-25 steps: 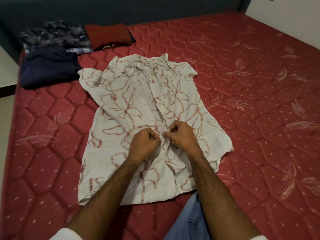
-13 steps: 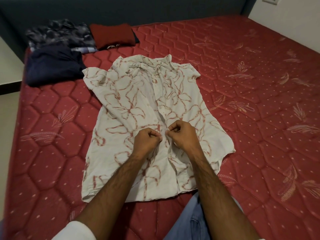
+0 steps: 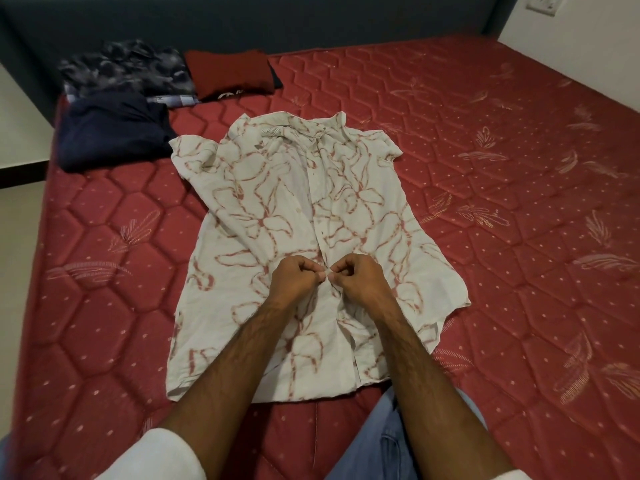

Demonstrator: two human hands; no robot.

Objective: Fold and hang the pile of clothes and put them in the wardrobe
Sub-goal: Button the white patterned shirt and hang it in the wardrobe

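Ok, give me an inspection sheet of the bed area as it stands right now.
Surface: red quilted mattress, bare on the right.
Job's things: white floral shirt lies flat, front up, placket open above the hands.
Clutter: navy garment, dark patterned garment and folded red garment at the far left corner.
Hands: left hand and right hand both pinch the shirt placket at mid-front.
Cables: nothing seen.
Surroundings: dark headboard; wall socket top right.
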